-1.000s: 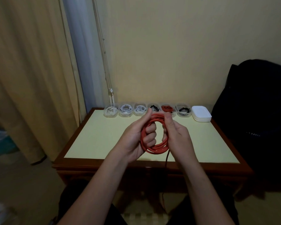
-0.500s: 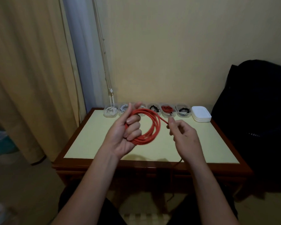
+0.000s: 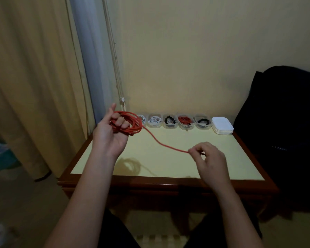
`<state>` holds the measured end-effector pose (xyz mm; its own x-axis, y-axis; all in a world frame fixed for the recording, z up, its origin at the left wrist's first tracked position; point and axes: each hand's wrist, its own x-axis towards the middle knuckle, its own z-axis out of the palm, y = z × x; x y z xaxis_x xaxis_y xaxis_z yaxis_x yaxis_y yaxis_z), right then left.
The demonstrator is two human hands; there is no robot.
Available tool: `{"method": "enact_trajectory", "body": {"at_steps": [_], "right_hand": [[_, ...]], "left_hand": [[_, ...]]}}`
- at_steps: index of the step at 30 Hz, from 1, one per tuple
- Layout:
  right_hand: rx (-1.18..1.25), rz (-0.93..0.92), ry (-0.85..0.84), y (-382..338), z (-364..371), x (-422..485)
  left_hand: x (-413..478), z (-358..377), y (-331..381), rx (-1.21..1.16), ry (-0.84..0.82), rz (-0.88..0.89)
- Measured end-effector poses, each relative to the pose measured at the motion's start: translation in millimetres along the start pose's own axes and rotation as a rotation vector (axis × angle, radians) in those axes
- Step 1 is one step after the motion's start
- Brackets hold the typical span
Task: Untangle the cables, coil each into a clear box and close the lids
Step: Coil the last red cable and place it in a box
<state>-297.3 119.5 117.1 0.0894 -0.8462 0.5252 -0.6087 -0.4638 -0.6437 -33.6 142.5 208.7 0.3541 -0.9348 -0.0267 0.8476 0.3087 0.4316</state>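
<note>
My left hand (image 3: 113, 135) is raised over the table's far left corner, its fingers curled through a coil of red cable (image 3: 132, 125). One strand of that cable runs down and to the right to my right hand (image 3: 208, 159), which pinches it between thumb and fingertips above the table's middle right. A row of clear boxes (image 3: 170, 121) stands along the far edge, holding white, black and red coiled cables. Their leftmost boxes are partly hidden behind the coil. A stack of white lids (image 3: 222, 125) sits at the row's right end.
The yellow-topped table (image 3: 168, 163) has a dark wooden rim. A black bag (image 3: 284, 122) stands against its right side. Curtains hang at the left, with thin cords down the wall behind the boxes.
My hands have moved apart. The left hand carried the coil up and to the left, and the right hand slid out to the right, drawing a strand taut between them.
</note>
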Motion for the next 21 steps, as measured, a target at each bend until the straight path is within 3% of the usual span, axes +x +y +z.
{"method": "enact_trajectory", "body": {"at_steps": [4,9,17,21], "right_hand": [[-0.042,-0.132,-0.1,-21,6,0],[0.179,-0.089,-0.058,-49,0,3],[0.341,-0.013,0.0,-67,-2,7],[0.361,0.031,0.036,-66,0,9]], "left_hand": [[-12,0,-19,0.605,-0.023,0.264],[-27,3,-31,1.032,-0.189,0.254],[-43,2,-46,1.122,-0.483,-0.094],[-45,2,-54,0.899,-0.503,-0.352]]}}
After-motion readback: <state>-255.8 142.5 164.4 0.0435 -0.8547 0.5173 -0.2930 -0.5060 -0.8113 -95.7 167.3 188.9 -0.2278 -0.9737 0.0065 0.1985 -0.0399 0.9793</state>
